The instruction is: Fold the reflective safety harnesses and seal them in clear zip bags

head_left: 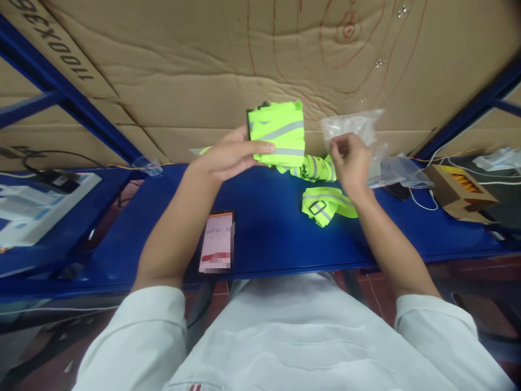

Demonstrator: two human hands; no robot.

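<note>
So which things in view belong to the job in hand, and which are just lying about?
Likely part of the job:
folded neon strap bundle, held in the left hand
clear plastic bag, at the right hand
rolled neon strap
neon strap with black buckle

Apparently just lying about:
phone showing a timer
clear plastic container
brown cardboard box

Strap bundle (285, 137): matt, woven-looking cloth. Bag (369, 122): glossy, wrinkled plastic. Worktop (266, 228): smooth, slight sheen. Panel (183, 65): matt, creased cardboard.

White short-sleeved shirt (301, 326), seemingly red-striped
</note>
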